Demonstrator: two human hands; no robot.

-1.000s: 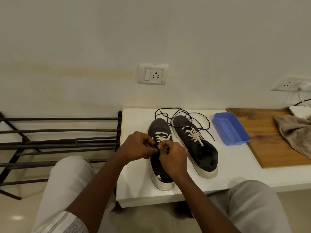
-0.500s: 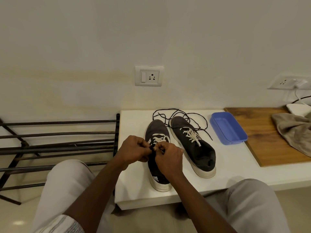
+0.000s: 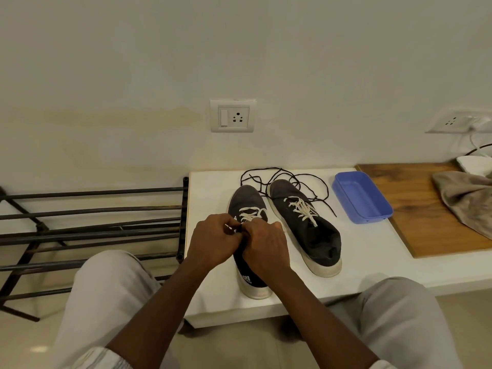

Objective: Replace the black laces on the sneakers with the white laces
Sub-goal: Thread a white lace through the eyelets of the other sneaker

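Two dark sneakers with white soles stand side by side on a white table (image 3: 372, 251). The right sneaker (image 3: 306, 225) has a white lace (image 3: 302, 209) threaded through it. The left sneaker (image 3: 246, 203) shows a white lace (image 3: 250, 213) in its front eyelets; its middle is hidden under my hands. My left hand (image 3: 214, 242) pinches an end of that white lace, and my right hand (image 3: 265, 247) pinches the lace right beside it. The loose black laces (image 3: 282, 175) lie tangled behind the toes.
An empty blue plastic tray (image 3: 360, 197) sits right of the sneakers. Beyond it lies a wooden board (image 3: 415, 209) with a beige cloth (image 3: 466, 201). A dark metal rack (image 3: 93, 225) stands to the left. My knees flank the table's front edge.
My hands stay together over the left sneaker's eyelets, working the white lace with small finger movements. The camera has shifted slightly; the sneakers have not moved.
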